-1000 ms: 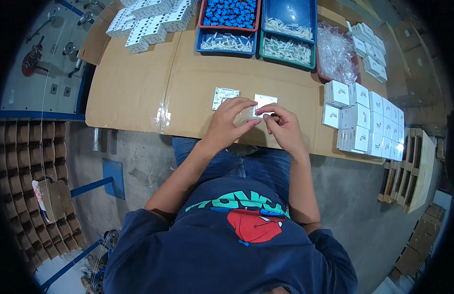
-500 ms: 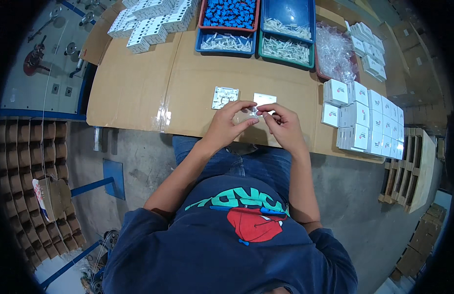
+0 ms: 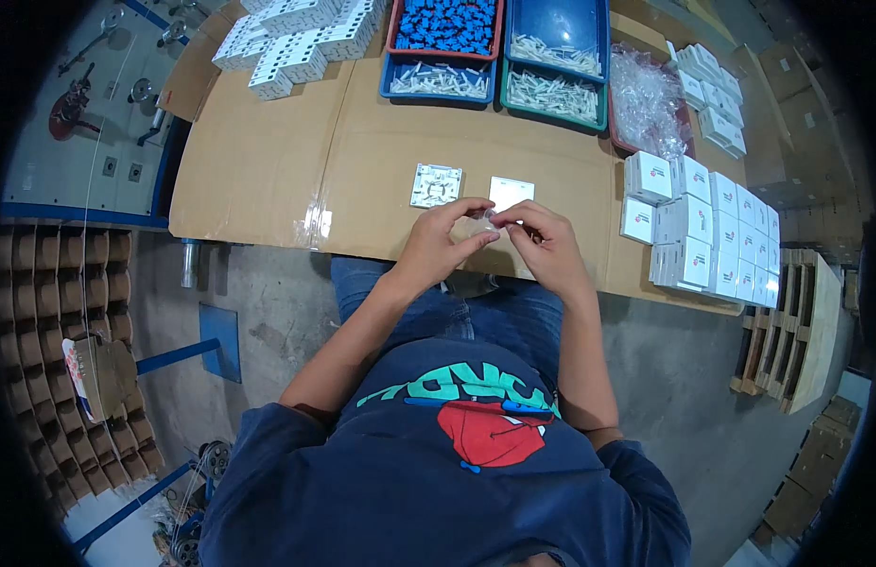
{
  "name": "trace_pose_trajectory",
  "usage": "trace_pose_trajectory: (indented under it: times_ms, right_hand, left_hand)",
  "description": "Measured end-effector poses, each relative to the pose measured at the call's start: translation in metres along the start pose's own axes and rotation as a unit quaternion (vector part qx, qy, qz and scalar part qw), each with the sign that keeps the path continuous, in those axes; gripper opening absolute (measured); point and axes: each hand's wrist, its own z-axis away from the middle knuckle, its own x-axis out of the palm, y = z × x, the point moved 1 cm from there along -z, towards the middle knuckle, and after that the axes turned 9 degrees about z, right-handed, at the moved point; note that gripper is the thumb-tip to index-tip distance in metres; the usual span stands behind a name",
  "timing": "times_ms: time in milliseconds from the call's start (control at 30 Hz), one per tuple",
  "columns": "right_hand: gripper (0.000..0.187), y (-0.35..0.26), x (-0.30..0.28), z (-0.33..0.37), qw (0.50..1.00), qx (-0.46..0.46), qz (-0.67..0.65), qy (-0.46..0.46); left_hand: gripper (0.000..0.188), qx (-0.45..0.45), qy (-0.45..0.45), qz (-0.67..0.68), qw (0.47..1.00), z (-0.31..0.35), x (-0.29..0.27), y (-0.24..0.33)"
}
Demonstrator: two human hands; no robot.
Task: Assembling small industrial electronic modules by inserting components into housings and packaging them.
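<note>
Close to the table's front edge, my left hand (image 3: 439,241) and my right hand (image 3: 549,249) meet over a small clear plastic bag (image 3: 475,227). The left thumb and fingers pinch one side of it; the right fingertips are pressed together at its other side. Whether anything lies inside the bag is too small to tell. Just beyond my left hand is a square white plastic frame (image 3: 436,185) with moulded details facing up. A smooth white square cover (image 3: 511,193) lies beyond the fingertips, partly hidden by them.
Bins of blue parts (image 3: 445,26), white plugs (image 3: 440,82) and more white plugs (image 3: 554,95) stand at the back. A bin of clear bags (image 3: 646,104) is beside them. White boxes (image 3: 707,222) are stacked right; white units (image 3: 301,59) are piled far left. Cardboard (image 3: 249,170) covers the table.
My right fingers have shifted slightly along the plastic bag, and the bag's film has changed shape a little. Both hands stay in nearly the same place.
</note>
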Motion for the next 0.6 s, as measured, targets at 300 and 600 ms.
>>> trace_pose_trajectory:
  times_ms: [300, 600]
  right_hand:
    - [0.018, -0.008, 0.010, -0.002, 0.998, 0.033, 0.059, -0.011]
    - [0.017, -0.007, 0.017, -0.006, 0.995, 0.027, 0.097, 0.007]
  left_hand:
    - [0.041, 0.016, 0.023, 0.003, 1.000, 0.007, 0.000, -0.006]
    - [0.038, -0.005, 0.036, 0.005, 0.999, 0.011, 0.001, -0.020]
